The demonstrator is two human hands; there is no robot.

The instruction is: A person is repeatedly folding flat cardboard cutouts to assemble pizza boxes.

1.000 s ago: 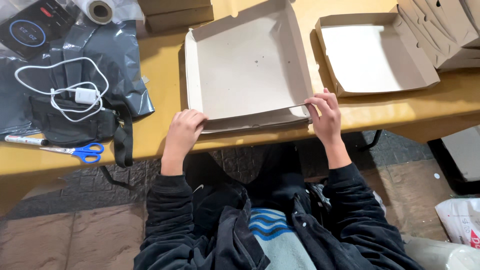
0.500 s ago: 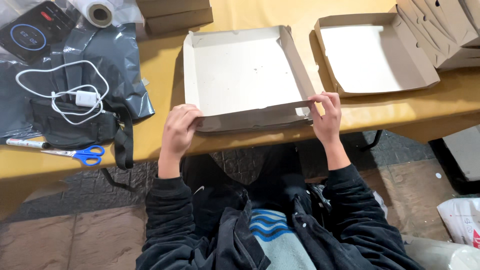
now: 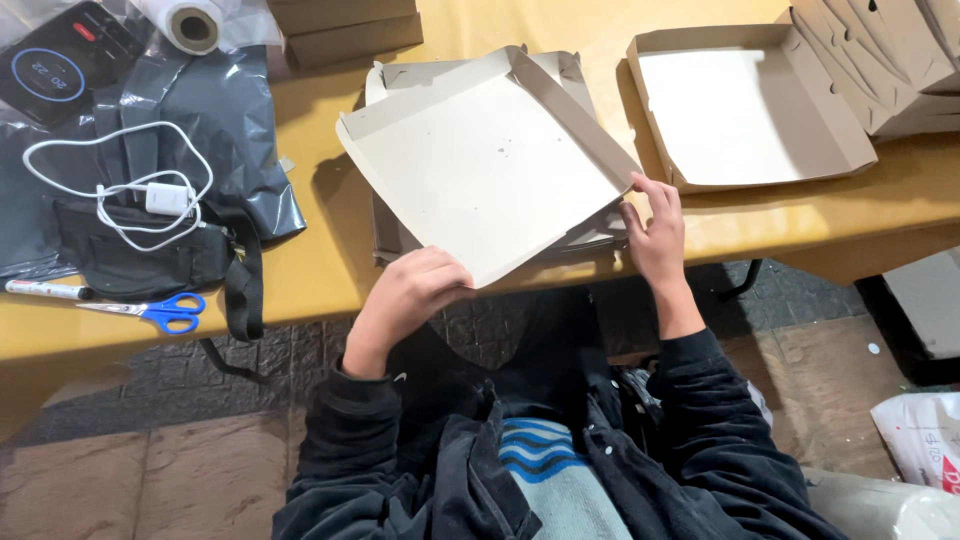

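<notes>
While the left hand [image 3: 415, 290] curls closed around the tilted cardboard tray's [image 3: 480, 165] near corner, the right hand [image 3: 655, 235] pinches its right edge above the tabletop [image 3: 320, 280].

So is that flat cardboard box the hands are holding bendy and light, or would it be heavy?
Probably light: the left hand and right hand tilt the cardboard box up by its edges alone. It looks fairly stiff, since the wide panel stays flat with no sag. The thin folded walls would likely bend or crease if squeezed.
</notes>
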